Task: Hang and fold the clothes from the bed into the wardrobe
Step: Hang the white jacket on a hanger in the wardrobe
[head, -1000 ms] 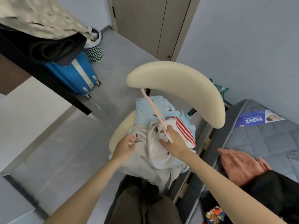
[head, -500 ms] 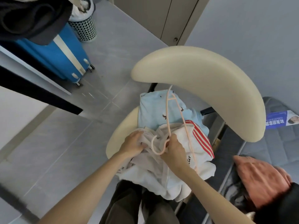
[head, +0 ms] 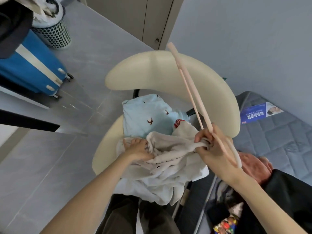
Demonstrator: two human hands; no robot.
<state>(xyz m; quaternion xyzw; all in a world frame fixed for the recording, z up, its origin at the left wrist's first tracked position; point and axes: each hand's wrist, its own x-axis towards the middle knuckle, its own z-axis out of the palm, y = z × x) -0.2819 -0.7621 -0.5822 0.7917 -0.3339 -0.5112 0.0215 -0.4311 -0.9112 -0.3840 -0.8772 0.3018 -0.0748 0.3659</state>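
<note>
Right hand (head: 212, 149) is clutching thin pink hanger (head: 179, 63) and bunched white cloth (head: 168, 149). Left hand (head: 138, 149) is gripping its soft folds.

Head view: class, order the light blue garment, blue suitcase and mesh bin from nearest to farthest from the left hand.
1. Light blue garment, on the chair seat just beyond the left hand.
2. Blue suitcase, standing far to the left.
3. Mesh bin, beyond the suitcase, top left.

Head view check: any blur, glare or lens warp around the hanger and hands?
Head view: even soft light, no glare; pink hanger and right hand fairly sharp, hook end slightly smeared; wide-angle lens bows the chair back and tilts the door.
</note>
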